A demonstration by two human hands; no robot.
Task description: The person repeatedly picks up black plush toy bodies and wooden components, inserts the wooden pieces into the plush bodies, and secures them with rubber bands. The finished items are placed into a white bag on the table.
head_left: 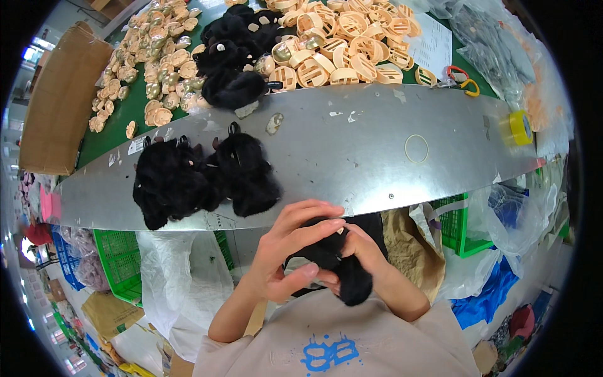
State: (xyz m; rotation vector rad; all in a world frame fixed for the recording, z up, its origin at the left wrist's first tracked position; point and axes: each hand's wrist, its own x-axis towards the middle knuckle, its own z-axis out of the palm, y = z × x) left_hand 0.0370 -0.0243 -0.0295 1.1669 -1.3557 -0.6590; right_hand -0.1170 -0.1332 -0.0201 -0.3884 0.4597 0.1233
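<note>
Between my hands, just off the table's front edge and above my lap, is a black furry plush piece (pixel 326 251) with a small pale spot near its top. My left hand (pixel 292 245) curls round its left side, fingers over the top and thumb below. From the right, my right hand (pixel 367 251) grips it, its fingers partly hidden behind the fur. A rounded black end hangs down between the hands. On the table to the left lie more black plush pieces (pixel 173 179), one of them (pixel 245 173) with a small black loop on top.
Across the grey metal table (pixel 352 151), beige plastic parts (pixel 345 44), shiny domed pieces (pixel 163 56) and black plush (pixel 232 60) are heaped. Scissors (pixel 461 81), yellow tape (pixel 520 127) and a rubber band (pixel 416 149) lie right. A cardboard box (pixel 59 100) stands left; green crates (pixel 119 264) sit below.
</note>
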